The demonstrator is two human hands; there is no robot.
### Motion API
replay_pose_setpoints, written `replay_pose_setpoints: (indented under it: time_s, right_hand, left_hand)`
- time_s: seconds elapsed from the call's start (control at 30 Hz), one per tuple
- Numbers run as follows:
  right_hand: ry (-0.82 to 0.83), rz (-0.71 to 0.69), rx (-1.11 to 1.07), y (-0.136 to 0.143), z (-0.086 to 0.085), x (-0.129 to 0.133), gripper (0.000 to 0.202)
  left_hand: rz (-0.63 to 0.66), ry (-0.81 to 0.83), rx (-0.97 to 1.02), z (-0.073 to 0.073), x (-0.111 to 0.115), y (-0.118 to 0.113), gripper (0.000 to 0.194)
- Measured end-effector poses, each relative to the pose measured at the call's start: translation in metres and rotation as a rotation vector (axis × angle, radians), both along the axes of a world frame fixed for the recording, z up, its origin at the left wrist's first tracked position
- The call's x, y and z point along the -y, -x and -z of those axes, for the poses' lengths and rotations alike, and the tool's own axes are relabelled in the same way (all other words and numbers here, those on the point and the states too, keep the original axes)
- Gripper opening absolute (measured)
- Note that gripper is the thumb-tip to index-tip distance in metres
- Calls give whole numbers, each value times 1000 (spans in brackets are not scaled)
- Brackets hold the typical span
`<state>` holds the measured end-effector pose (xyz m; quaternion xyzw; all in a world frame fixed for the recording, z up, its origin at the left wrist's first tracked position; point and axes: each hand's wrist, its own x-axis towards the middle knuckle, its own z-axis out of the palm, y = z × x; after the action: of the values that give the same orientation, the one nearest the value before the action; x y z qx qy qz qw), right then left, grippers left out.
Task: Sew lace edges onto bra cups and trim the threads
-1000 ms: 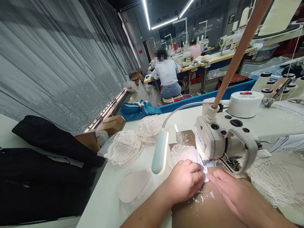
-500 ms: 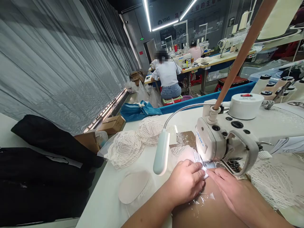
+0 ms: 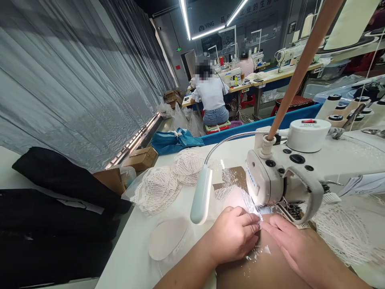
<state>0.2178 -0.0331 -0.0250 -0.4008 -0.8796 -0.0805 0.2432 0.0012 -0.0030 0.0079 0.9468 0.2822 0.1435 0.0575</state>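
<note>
Under the head of the white sewing machine (image 3: pixel 261 176) lies a lace bra cup (image 3: pixel 236 197), pale pink under white lace, its edge running beneath the needle area. My left hand (image 3: pixel 236 235) is closed with curled fingers, gripping the cup's near edge just in front of the machine head. Beside it, my right hand (image 3: pixel 293 241) lies flat on the brown work surface (image 3: pixel 258 271), fingers stretched out and their tips touching that same edge. The needle itself is hidden behind the machine head and fingers.
A flexible lamp (image 3: pixel 201 194) hangs left of the machine. Stacked lace cups (image 3: pixel 159 188) and a beige oval pad (image 3: pixel 167 239) rest on the white table (image 3: pixel 126 257). More lace (image 3: pixel 343 228) is at right, with thread cones (image 3: pixel 331 106) behind. A co-worker (image 3: pixel 212 94) sits ahead.
The view has shifted slightly. Both hands stay at the cup's edge by the machine, and less of the white edge shows between the fingers.
</note>
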Motion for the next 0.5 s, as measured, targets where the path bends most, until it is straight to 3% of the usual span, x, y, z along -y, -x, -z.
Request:
replay_pose_setpoints:
  time_s: [0.27, 0.5]
  right_hand:
    - [-25, 87, 70, 5, 6, -3, 52]
    - [31, -16, 75, -4, 7, -3, 44]
  left_hand:
    - [-71, 30, 58, 2, -3, -2, 26]
    - [-153, 31, 70, 5, -6, 1, 28]
